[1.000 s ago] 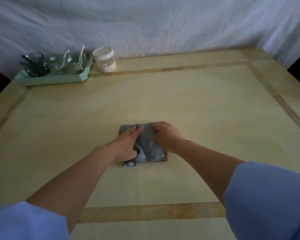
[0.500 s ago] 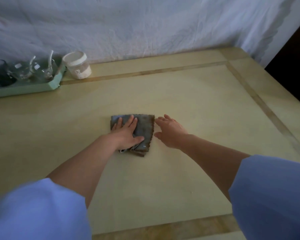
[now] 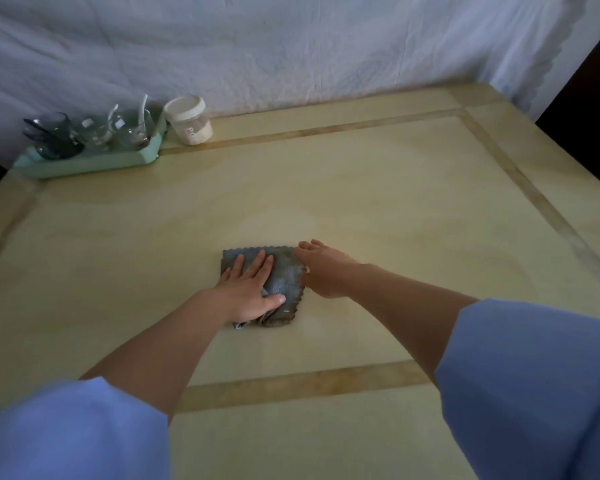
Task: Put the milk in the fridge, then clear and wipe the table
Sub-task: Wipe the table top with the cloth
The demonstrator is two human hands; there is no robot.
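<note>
Single head view, looking forward-down over table (image 3: 361, 188) from near edge.

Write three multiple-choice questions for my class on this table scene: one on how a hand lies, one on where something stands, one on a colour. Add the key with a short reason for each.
1. How does the left hand lie?
A) flat, fingers straight, on the grey cloth
B) clenched in the air
C) curled round a cup

2. Where on the table does the lidded jar stand?
A) on the cloth
B) at the far side, just right of the tray
C) at the near edge

3. What colour is the tray?
A) red
B) black
C) pale green

Key:
1 A: the palm and straight fingers cover the cloth's left part.
2 B: the jar stands beside the tray's right end, near the white backdrop.
3 C: its rim and wall show a pale mint green.
</note>
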